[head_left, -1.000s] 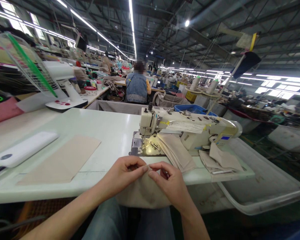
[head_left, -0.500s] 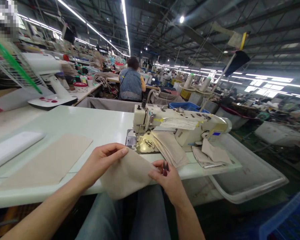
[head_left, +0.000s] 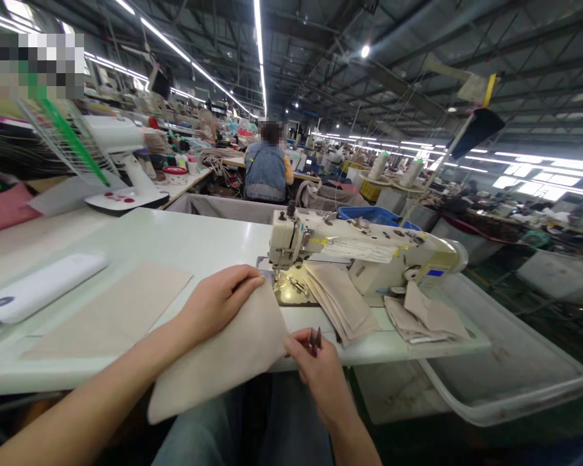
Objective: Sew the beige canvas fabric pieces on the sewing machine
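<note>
While the left hand (head_left: 218, 301) pinches the top corner of one beige cloth (head_left: 223, 353) between thumb and fingers, the cloth hangs slanting over the table (head_left: 184, 243) edge toward the lap; the right hand (head_left: 315, 372) nips the cloth's right edge with its thumb and holds one small snips (head_left: 315, 338) in curled fingers. One sewing machine (head_left: 364, 249) stands behind; one fanned stack of pieces (head_left: 340, 301) lies at its needle, another heap (head_left: 427, 317) right of it; one flat panel (head_left: 116, 310) lies left, beside one white case (head_left: 39, 294) and one fan (head_left: 111, 162); one person (head_left: 268, 171) sits farther off, back turned.
</note>
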### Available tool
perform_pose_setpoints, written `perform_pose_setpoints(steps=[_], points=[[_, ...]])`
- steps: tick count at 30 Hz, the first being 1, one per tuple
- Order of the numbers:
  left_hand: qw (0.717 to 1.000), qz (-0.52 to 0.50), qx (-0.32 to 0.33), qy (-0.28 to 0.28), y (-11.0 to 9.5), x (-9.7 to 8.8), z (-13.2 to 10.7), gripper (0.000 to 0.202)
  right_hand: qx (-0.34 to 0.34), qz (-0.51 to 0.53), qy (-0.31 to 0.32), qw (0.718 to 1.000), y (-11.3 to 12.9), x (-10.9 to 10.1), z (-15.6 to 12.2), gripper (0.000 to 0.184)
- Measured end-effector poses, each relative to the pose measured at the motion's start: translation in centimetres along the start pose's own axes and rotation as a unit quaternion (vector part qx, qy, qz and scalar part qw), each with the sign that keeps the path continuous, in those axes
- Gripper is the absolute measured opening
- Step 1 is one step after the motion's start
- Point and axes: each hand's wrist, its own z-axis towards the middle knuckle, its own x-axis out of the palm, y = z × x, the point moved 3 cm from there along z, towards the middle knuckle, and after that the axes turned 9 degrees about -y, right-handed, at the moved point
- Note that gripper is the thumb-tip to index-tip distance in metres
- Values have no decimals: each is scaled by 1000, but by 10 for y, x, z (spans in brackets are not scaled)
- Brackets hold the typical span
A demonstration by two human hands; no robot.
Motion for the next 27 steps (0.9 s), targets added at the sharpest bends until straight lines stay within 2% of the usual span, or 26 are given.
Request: perform_pose_setpoints(steps=[3,4,7,10,12,15,18,21,24,27], points=[[988,51,59,130,18,19,27,32,-41,-9,-71,997,-14,16,-3,28],[986,55,66,145,26,28,34,29,-63,-28,-92,993,-17,20,-5,27],[981,60,84,167,47,59,45,25,-113,-96,-94,984,-23,30,-7,18],[979,82,106,152,57,84,40,24,-140,-124,-95,978,-26,30,-6,16],[979,106,115,131,59,93,34,20,-151,-140,-100,973,-27,27,-4,17],[977,148,122,88,60,99,28,17,-168,-182,-77,966,-29,24,-3,13],[969,176,147,87,59,105,25,17,-216,-219,-50,950,-27,22,-2,13],[959,186,180,119,58,107,18,29,-309,-280,-4,909,-23,18,-3,23],[952,189,200,134,56,103,5,26,-375,-340,30,862,-22,13,-2,39],[942,203,231,132,57,99,-5,28,-399,-348,44,847,-23,8,1,53]])
